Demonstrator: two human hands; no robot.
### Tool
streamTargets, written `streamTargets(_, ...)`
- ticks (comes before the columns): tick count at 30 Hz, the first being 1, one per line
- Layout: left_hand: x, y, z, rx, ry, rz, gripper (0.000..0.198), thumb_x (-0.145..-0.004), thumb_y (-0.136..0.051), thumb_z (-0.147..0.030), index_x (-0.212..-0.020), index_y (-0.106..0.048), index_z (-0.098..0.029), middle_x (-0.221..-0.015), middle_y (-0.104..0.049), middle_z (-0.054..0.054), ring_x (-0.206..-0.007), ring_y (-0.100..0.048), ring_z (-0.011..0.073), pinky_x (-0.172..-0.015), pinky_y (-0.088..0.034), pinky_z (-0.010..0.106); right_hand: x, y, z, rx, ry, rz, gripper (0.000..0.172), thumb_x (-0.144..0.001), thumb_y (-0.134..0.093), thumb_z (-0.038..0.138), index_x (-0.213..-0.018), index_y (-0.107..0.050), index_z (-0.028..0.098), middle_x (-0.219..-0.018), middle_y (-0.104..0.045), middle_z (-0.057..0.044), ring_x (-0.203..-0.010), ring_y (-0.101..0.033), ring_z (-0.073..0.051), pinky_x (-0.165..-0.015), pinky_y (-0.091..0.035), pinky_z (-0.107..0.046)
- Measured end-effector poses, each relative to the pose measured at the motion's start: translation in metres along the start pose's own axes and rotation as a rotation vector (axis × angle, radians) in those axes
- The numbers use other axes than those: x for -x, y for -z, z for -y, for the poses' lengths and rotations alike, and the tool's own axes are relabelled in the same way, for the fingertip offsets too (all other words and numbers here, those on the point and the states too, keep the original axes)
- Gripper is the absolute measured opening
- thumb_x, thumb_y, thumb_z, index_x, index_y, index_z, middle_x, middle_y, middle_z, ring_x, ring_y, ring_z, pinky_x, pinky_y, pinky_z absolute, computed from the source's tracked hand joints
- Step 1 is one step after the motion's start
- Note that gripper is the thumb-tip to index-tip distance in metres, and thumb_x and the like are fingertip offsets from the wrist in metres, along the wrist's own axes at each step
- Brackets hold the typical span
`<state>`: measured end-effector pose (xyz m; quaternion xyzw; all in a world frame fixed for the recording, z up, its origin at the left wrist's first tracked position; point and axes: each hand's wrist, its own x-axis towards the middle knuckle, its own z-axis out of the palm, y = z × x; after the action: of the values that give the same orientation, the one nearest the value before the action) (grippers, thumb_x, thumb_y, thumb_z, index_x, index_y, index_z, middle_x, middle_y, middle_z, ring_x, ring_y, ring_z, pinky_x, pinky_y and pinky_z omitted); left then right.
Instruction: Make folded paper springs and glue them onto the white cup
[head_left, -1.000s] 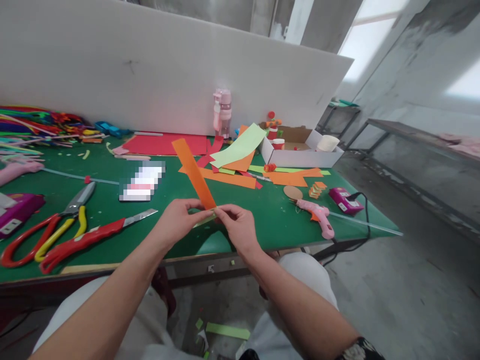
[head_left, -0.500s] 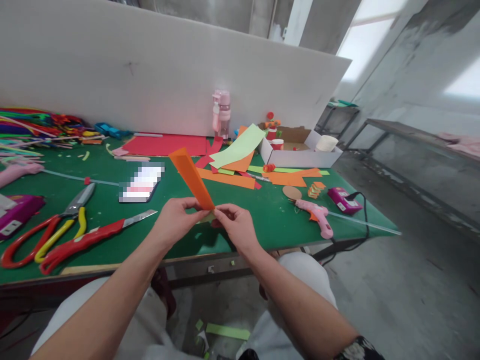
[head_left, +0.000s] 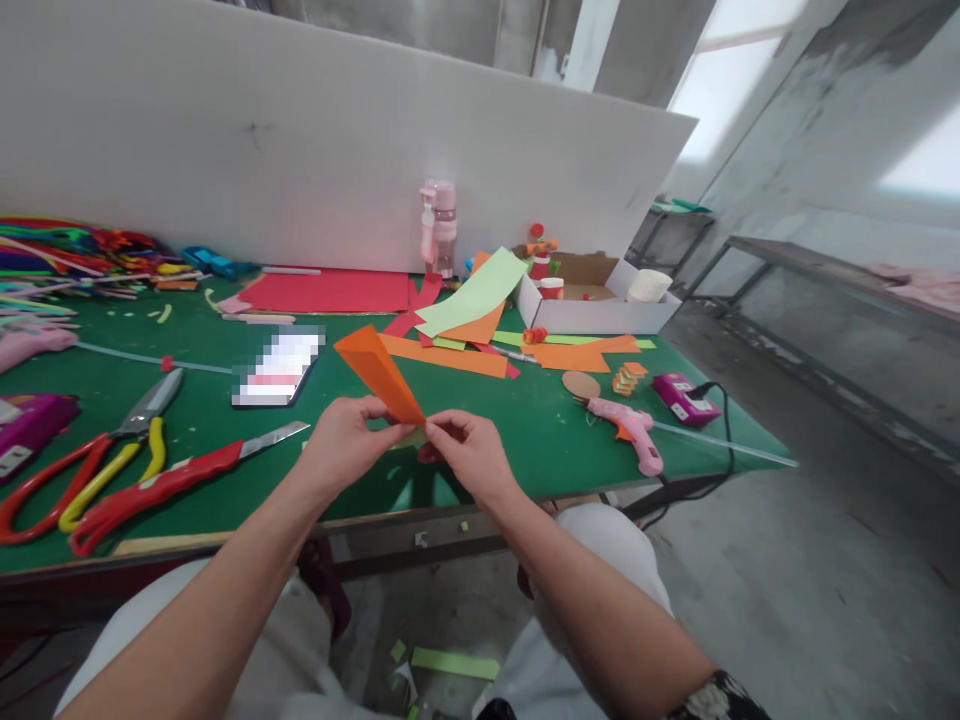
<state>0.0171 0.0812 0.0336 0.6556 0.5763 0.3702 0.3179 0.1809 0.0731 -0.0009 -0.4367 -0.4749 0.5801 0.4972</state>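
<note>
The left hand (head_left: 349, 440) and right hand (head_left: 469, 450) grip the lower end of an orange paper strip (head_left: 384, 378) between pinched fingers, above the front of the green desk (head_left: 547, 450). A pale-green paper strip (head_left: 409, 440) shows beneath the pinch. Over the past second, the orange strip's free end has dropped, and its surface now appears bent. This suggests folding at the pinched end is under way.
</note>
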Motion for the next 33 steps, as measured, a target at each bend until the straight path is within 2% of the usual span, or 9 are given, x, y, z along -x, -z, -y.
streamTargets(7, 0.0, -0.001, 0.001, 0.024, -0.018, -0.006, 0.032, -0.067, -0.07, -0.051, -0.081, -0.078, -0.022, -0.089, -0.08, 0.005, -0.089, -0.07, 0.0289, -0.083, -0.052, 0.039, 0.001, -0.002, 0.002, -0.089, -0.031, -0.006, 0.019, -0.067, -0.077, 0.037, -0.071, -0.07, 0.02, -0.061, -0.067, 0.003, -0.054, -0.066, -0.013, -0.06, -0.056, -0.027)
streamTargets(12, 0.002, -0.004, 0.006, -0.001, -0.097, -0.035, 0.03, -0.071, -0.069, -0.049, -0.085, -0.078, -0.024, -0.094, -0.079, 0.005, -0.092, -0.07, 0.0279, -0.088, -0.052, 0.04, 0.002, -0.001, 0.003, -0.098, -0.047, -0.018, 0.02, -0.068, -0.078, 0.038, -0.073, -0.07, 0.02, -0.062, -0.067, 0.003, -0.054, -0.066, -0.014, -0.061, -0.057, -0.028)
streamTargets(16, 0.003, -0.006, 0.01, -0.013, -0.157, -0.074, 0.029, -0.075, -0.068, -0.049, -0.088, -0.079, -0.025, -0.098, -0.079, 0.005, -0.093, -0.07, 0.0273, -0.085, -0.054, 0.038, 0.002, 0.001, 0.005, -0.121, -0.065, -0.03, 0.021, -0.067, -0.079, 0.038, -0.072, -0.07, 0.02, -0.061, -0.067, 0.003, -0.054, -0.066, -0.014, -0.06, -0.057, -0.028)
streamTargets(19, 0.003, -0.006, 0.011, -0.037, -0.285, -0.06, 0.026, -0.082, -0.063, -0.044, -0.09, -0.08, -0.026, -0.095, -0.079, 0.004, -0.091, -0.069, 0.0243, -0.082, -0.054, 0.035, 0.002, 0.001, 0.008, -0.153, -0.078, -0.039, 0.022, -0.065, -0.08, 0.038, -0.069, -0.069, 0.02, -0.059, -0.067, 0.003, -0.053, -0.064, -0.014, -0.06, -0.057, -0.028)
streamTargets(22, 0.002, -0.005, 0.013, -0.175, -0.476, -0.047, 0.03, -0.092, -0.053, -0.04, -0.091, -0.08, -0.027, -0.088, -0.079, 0.005, -0.087, -0.067, 0.0217, -0.081, -0.051, 0.035, 0.002, 0.002, 0.012, -0.172, -0.116, -0.049, 0.022, -0.063, -0.08, 0.038, -0.067, -0.067, 0.02, -0.057, -0.066, 0.004, -0.054, -0.062, -0.013, -0.058, -0.054, -0.026)
streamTargets(27, -0.002, -0.005, 0.02, -0.425, -0.748, -0.1, 0.03, -0.098, -0.048, -0.032, -0.102, -0.078, -0.028, -0.095, -0.078, 0.007, -0.09, -0.065, 0.0212, -0.083, -0.047, 0.037, 0.002, 0.003, 0.016, -0.243, -0.177, -0.074, 0.023, -0.06, -0.082, 0.035, -0.065, -0.067, 0.018, -0.058, -0.065, 0.003, -0.056, -0.061, -0.011, -0.057, -0.051, -0.023)
streamTargets(30, -0.002, -0.003, 0.022, -0.495, -0.831, -0.091, 0.031, -0.098, -0.048, -0.023, -0.11, -0.076, -0.029, -0.102, -0.077, 0.007, -0.097, -0.064, 0.0222, -0.087, -0.047, 0.038, 0.002, 0.004, 0.018, -0.301, -0.191, -0.087, 0.022, -0.058, -0.082, 0.031, -0.064, -0.067, 0.017, -0.058, -0.065, 0.003, -0.054, -0.058, -0.009, -0.056, -0.049, -0.022)
streamTargets(33, -0.001, -0.001, 0.022, -0.547, -0.85, -0.071, 0.035, -0.096, -0.047, -0.02, -0.116, -0.073, -0.031, -0.11, -0.075, 0.008, -0.103, -0.063, 0.0238, -0.091, -0.048, 0.041, 0.003, 0.004, 0.02, -0.324, -0.183, -0.077, 0.022, -0.059, -0.082, 0.033, -0.064, -0.067, 0.018, -0.058, -0.064, 0.003, -0.053, -0.058, -0.009, -0.057, -0.049, -0.022)
